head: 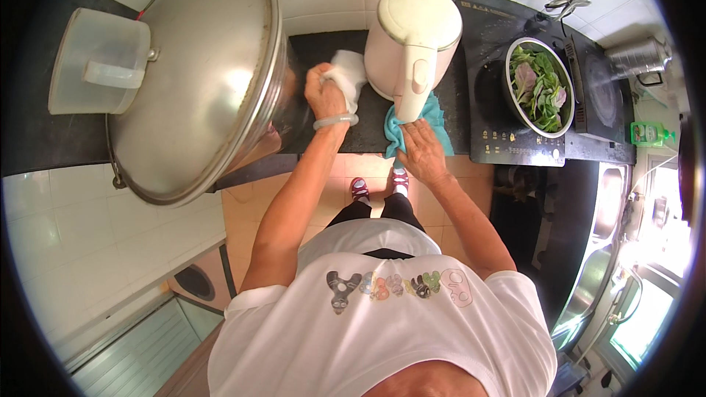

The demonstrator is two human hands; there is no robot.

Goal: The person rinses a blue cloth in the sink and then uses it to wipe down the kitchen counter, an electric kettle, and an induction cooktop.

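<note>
My left hand point(326, 95) grips a crumpled white cloth point(351, 74) over the dark countertop point(375, 116), between the large metal pot and the kettle. Under my right hand point(423, 149), which lies palm down with the fingers extended, is a turquoise cloth point(438, 121) near the counter's front edge. A pale electric kettle point(422, 16) stands upright just beyond that cloth. Its handle point(416, 82) points towards me and partly covers the cloth. Whether my right fingers pinch the fabric or only press on it is hard to see.
A large lidded metal pot point(198, 82) bears a translucent plastic container point(99, 63) on the left. At right, a bowl of leafy greens point(538, 85) sits on a black induction cooker point(488, 116). Beyond are a metal pot point(640, 58), a green pump bottle point(651, 133) and cables point(573, 3).
</note>
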